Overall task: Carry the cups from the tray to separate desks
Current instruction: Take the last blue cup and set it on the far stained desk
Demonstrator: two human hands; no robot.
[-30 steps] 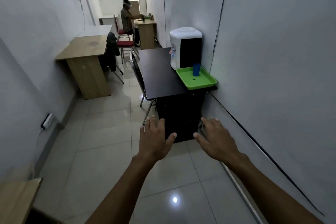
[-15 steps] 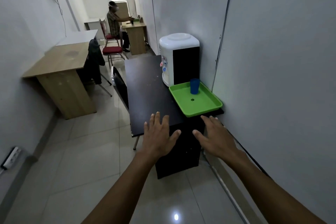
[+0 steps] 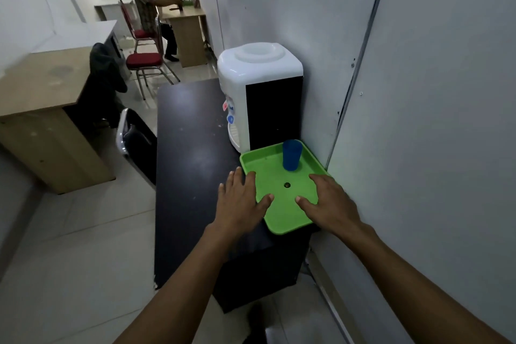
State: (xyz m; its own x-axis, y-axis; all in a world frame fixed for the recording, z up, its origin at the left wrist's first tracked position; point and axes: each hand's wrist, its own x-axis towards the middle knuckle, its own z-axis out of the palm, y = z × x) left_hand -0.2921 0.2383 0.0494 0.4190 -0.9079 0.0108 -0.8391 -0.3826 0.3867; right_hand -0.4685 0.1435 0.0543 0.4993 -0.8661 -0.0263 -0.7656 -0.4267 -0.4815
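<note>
Dark bench (image 3: 192, 165), green tray (image 3: 282, 220): blue cup (image 3: 291, 154) stands upright just beyond my right grip (image 3: 331, 205); both grips, left (image 3: 241, 202) too, released.

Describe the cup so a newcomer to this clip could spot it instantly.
Find the white water dispenser on the black desk against the right-hand wall. A green tray lies just in front of it, and the cup stands upright at the tray's far right corner. It is the only blue thing on the tray.

White water dispenser (image 3: 258, 92) on black desk (image 3: 192, 153); red chair (image 3: 143, 60) beyond
</note>
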